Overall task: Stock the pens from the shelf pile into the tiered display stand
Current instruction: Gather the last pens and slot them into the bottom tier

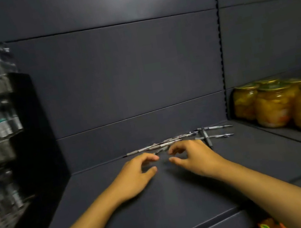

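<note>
A loose pile of grey pens [179, 138] lies on the dark shelf [160, 201], near the back panel, right of centre. My left hand [137, 173] and my right hand [190, 157] hover over the shelf just in front of the pile, fingers curled and apart, thumbs toward each other, nothing held. One pen tip lies between my fingertips. The black tiered display stand [23, 155] stands at the far left, its tiers filled with upright pens, blurred.
Several glass jars with gold lids [283, 103] holding yellow preserves stand on the neighbouring shelf bay to the right. A slotted upright [220, 42] divides the bays. Colourful items show at the bottom right edge [268, 227].
</note>
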